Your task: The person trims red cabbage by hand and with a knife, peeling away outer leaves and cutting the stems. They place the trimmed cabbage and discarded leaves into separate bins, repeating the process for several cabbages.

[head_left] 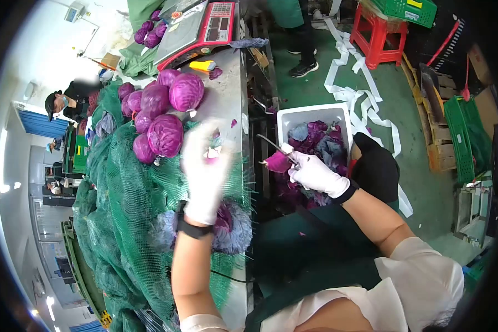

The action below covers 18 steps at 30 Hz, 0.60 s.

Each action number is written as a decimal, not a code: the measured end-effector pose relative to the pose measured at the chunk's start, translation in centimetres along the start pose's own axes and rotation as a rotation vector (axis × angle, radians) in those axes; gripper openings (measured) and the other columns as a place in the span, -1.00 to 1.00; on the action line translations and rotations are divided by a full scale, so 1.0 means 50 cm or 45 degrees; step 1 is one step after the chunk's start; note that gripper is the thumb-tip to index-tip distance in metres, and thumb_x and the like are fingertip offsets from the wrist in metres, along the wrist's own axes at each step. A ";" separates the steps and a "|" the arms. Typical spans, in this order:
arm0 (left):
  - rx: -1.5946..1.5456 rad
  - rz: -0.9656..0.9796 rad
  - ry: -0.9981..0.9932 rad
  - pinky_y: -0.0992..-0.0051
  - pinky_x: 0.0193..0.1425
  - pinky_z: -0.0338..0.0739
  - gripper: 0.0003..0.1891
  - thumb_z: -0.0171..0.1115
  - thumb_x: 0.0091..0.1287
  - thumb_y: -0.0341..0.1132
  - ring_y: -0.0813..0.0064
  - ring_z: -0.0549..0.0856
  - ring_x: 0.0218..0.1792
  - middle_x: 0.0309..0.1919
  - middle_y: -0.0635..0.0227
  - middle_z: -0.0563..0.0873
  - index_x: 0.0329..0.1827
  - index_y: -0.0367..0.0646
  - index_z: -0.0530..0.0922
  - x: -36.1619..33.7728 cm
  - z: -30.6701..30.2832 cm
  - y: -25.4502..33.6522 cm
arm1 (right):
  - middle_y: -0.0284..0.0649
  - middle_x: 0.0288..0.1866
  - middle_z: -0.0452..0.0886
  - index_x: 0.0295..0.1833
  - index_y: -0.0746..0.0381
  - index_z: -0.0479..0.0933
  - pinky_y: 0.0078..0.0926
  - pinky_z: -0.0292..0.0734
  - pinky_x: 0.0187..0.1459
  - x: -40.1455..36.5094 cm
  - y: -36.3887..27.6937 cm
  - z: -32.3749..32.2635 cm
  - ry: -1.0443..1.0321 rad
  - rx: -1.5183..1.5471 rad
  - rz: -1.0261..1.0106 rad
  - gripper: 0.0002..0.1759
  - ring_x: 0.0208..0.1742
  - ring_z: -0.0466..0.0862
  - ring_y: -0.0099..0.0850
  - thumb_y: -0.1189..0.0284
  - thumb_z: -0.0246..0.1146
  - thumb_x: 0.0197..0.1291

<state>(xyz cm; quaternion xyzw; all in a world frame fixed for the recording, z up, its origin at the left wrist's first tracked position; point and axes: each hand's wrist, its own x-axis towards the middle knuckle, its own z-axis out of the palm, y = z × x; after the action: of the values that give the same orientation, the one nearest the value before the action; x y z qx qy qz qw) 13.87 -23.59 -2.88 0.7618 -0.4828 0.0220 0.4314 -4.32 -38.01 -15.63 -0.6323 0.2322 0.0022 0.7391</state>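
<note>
My left hand [203, 180], in a white glove, is smeared by motion over the table edge beside the red cabbages; its fingers cannot be made out. Several trimmed red cabbages [165, 135] lie in a pile just beyond it. Under my left wrist sits a red cabbage with loose bluish outer leaves [235, 228], partly hidden by the arm. My right hand [318, 175], also gloved, is closed on a knife [270, 143] with a thin blade. A purple cabbage leaf [278, 162] is at the fingers of that hand, above a white bin [314, 112] holding cabbage leaves.
Green mesh sacks [122, 193] cover the left of the table. A red scale [218, 25] and a yellow-handled tool [202, 66] are at the far end. On the floor are a red stool [377, 41], white strapping [365, 94] and green crates [460, 138]. Other people stand farther off.
</note>
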 end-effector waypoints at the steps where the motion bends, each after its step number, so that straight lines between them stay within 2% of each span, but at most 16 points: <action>1: 0.287 0.366 -0.170 0.23 0.22 0.53 -0.54 0.43 0.09 -0.42 0.17 0.67 0.07 0.05 0.14 0.70 0.12 -0.21 0.61 -0.018 0.042 0.055 | -0.39 -0.45 0.56 0.34 0.21 0.47 -0.59 0.37 -0.62 -0.014 -0.003 0.000 -0.016 -0.010 -0.002 -0.53 -0.65 0.45 -0.65 0.53 0.12 0.31; 2: 0.306 0.437 -0.392 0.11 0.21 0.52 -0.53 0.46 0.04 -0.39 0.02 0.66 0.06 0.05 0.08 0.69 0.09 -0.19 0.63 -0.039 0.083 0.067 | -0.38 -0.45 0.55 0.35 0.21 0.46 -0.60 0.37 -0.62 -0.025 -0.011 0.008 -0.026 -0.036 -0.010 -0.52 -0.65 0.45 -0.65 0.53 0.12 0.30; 3: 0.479 0.390 -0.560 0.12 0.17 0.53 -0.50 0.42 0.06 -0.39 0.00 0.64 0.08 0.12 0.08 0.65 0.15 -0.16 0.62 -0.065 0.107 0.081 | -0.37 -0.45 0.55 0.37 0.20 0.46 -0.61 0.36 -0.61 -0.030 -0.014 0.016 -0.050 -0.064 -0.026 -0.50 -0.65 0.45 -0.65 0.52 0.11 0.30; 4: 0.666 0.411 -0.493 0.15 0.14 0.55 -0.49 0.33 0.13 -0.43 -0.01 0.62 0.09 0.18 0.04 0.61 0.23 -0.14 0.59 -0.094 0.148 0.062 | -0.33 -0.45 0.58 0.40 0.23 0.43 -0.62 0.36 -0.61 -0.032 0.001 0.012 -0.123 0.117 0.035 -0.46 -0.67 0.44 -0.63 0.54 0.11 0.28; 5: 0.616 0.385 -0.431 0.18 0.10 0.58 -0.50 0.25 0.18 -0.47 -0.03 0.61 0.11 0.22 -0.02 0.57 0.26 -0.15 0.56 -0.106 0.150 0.080 | -0.32 -0.45 0.59 0.42 0.27 0.40 -0.62 0.35 -0.63 -0.045 -0.009 0.006 -0.181 0.117 0.069 -0.44 -0.69 0.43 -0.62 0.54 0.10 0.28; 6: 0.550 0.346 -0.283 0.17 0.05 0.60 -0.52 0.24 0.18 -0.47 -0.04 0.62 0.08 0.17 -0.04 0.58 0.23 -0.17 0.57 -0.118 0.159 0.082 | -0.30 -0.46 0.60 0.44 0.31 0.36 -0.62 0.34 -0.64 -0.060 -0.023 -0.001 -0.230 0.115 0.105 -0.42 -0.71 0.43 -0.61 0.54 0.10 0.27; 8: 0.471 0.310 -0.179 0.17 0.07 0.59 -0.54 0.24 0.17 -0.48 -0.03 0.62 0.07 0.14 -0.05 0.57 0.20 -0.20 0.56 -0.138 0.171 0.086 | -0.28 -0.46 0.61 0.45 0.40 0.30 -0.61 0.32 -0.67 -0.091 -0.017 -0.011 -0.314 0.352 0.090 -0.38 -0.74 0.41 -0.60 0.54 0.12 0.24; 10: 0.429 0.130 -0.372 0.18 0.08 0.59 -0.55 0.29 0.15 -0.46 -0.03 0.61 0.08 0.10 -0.03 0.57 0.16 -0.23 0.55 -0.156 0.153 0.110 | -0.31 -0.44 0.64 0.47 0.40 0.29 -0.64 0.31 -0.65 -0.112 -0.009 -0.018 -0.245 0.368 0.150 -0.33 -0.72 0.42 -0.63 0.52 0.12 0.21; 12: 0.347 0.246 -0.037 0.16 0.13 0.55 -0.53 0.37 0.11 -0.38 0.00 0.59 0.09 0.08 0.05 0.56 0.13 -0.22 0.54 -0.209 0.137 0.105 | -0.40 -0.45 0.63 0.43 0.33 0.39 -0.69 0.26 -0.64 -0.099 0.035 -0.036 -0.119 0.280 0.015 -0.39 -0.67 0.39 -0.70 0.50 0.13 0.22; 14: 0.415 0.171 0.050 0.13 0.15 0.54 -0.53 0.38 0.11 -0.39 0.01 0.59 0.10 0.07 0.07 0.57 0.12 -0.21 0.54 -0.246 0.038 0.148 | -0.43 -0.49 0.54 0.44 0.29 0.40 -0.73 0.25 -0.65 -0.101 0.075 -0.044 0.184 0.285 0.053 -0.44 -0.69 0.36 -0.69 0.51 0.10 0.30; 15: 0.493 0.159 0.137 0.12 0.15 0.53 -0.57 0.37 0.10 -0.42 0.01 0.61 0.05 -0.03 0.08 0.61 0.08 -0.21 0.57 -0.271 -0.022 0.150 | -0.40 -0.49 0.52 0.42 0.26 0.42 -0.70 0.29 -0.67 -0.087 0.124 -0.072 0.254 0.186 0.057 -0.48 -0.70 0.36 -0.66 0.48 0.11 0.35; 16: 0.621 -0.060 0.030 0.13 0.08 0.56 -0.65 0.33 0.10 -0.47 -0.01 0.65 -0.04 -0.16 0.09 0.65 0.00 -0.22 0.59 -0.291 -0.095 0.143 | -0.36 -0.48 0.52 0.40 0.24 0.44 -0.66 0.32 -0.67 -0.080 0.150 -0.091 0.282 0.194 0.116 -0.52 -0.70 0.35 -0.64 0.43 0.11 0.40; 17: 0.817 -0.108 0.221 0.13 -0.03 0.60 -0.72 0.25 0.11 -0.52 -0.02 0.68 -0.12 -0.21 0.09 0.68 -0.07 -0.24 0.61 -0.340 -0.155 0.130 | -0.35 -0.47 0.53 0.40 0.23 0.45 -0.64 0.33 -0.67 -0.066 0.175 -0.120 0.214 0.285 0.147 -0.53 -0.70 0.36 -0.63 0.43 0.10 0.41; 18: 0.846 -0.221 0.254 0.16 -0.10 0.61 -0.76 0.18 0.16 -0.53 0.01 0.70 -0.13 -0.22 0.09 0.69 -0.10 -0.23 0.63 -0.398 -0.226 0.100 | -0.35 -0.46 0.53 0.40 0.23 0.45 -0.63 0.34 -0.67 -0.059 0.192 -0.132 0.158 0.379 0.182 -0.54 -0.70 0.36 -0.63 0.43 0.10 0.42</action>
<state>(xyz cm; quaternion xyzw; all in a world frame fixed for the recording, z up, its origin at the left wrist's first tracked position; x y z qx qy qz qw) 3.82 -2.47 -1.54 0.8928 -0.3382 0.2153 0.2053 -12.04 -41.41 -24.21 -0.4967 0.3195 -0.0189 0.8068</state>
